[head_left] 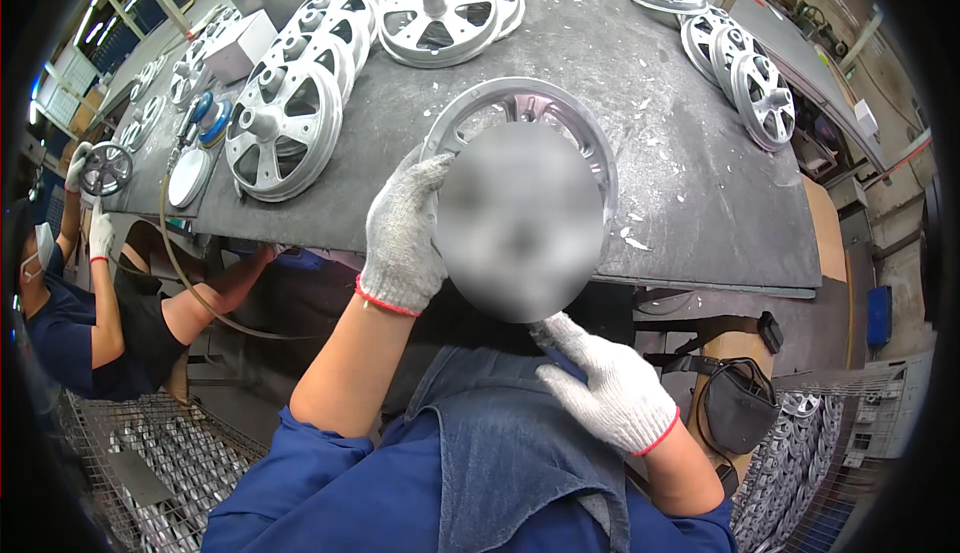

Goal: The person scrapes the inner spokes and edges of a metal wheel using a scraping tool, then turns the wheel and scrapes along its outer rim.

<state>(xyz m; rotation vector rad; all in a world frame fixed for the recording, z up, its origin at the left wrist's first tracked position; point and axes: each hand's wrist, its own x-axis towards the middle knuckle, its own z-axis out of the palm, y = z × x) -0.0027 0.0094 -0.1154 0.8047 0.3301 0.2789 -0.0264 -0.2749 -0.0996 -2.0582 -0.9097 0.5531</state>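
Observation:
A silvery spoked metal wheel (607, 158) is tilted up at the front edge of the table, its middle and lower part covered by a blurred patch. My left hand (405, 223), in a white knit glove with a red cuff, grips the wheel's left rim. Below the blurred patch is my right hand (612, 388), gloved alike, with its fingers curled round a slim dark-blue handle (563, 361). What the handle belongs to is hidden, and I cannot tell whether it touches the wheel.
Several similar wheels (283, 133) lean in rows on the dark table (700, 243), with more at the far right (762, 103). A blue power sander (213, 118) lies at the left. A co-worker (75, 303) there holds a wheel. Wire cages flank me.

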